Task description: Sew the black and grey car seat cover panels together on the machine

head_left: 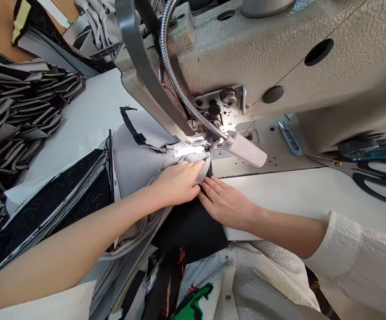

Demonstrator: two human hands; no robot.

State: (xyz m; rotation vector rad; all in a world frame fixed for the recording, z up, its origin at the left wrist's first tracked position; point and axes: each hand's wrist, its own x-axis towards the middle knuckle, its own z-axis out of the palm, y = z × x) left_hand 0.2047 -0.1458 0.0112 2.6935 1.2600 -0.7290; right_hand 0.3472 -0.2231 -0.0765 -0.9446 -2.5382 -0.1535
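A grey woven fabric piece (136, 162) with dark edging and a black strap (132, 126) lies under the sewing machine's (246, 58) needle area. My left hand (181, 182) rests on it close to the presser foot, its fingers and thumb closed on a fold of the fabric. Beside it, my right hand (228, 202) lies with fingers stretched out at the fabric's right edge, over a black piece of material (193, 226). The two hands touch near the thumbs. The needle tip is hard to make out behind the lit parts.
A white lamp head (246, 149) on a flexible metal neck hangs near the needle. Blue thread snips (290, 138) and black-handled scissors (363, 171) lie at the right. Stacked fabric pieces (22, 124) fill the left side of the white table (93, 104).
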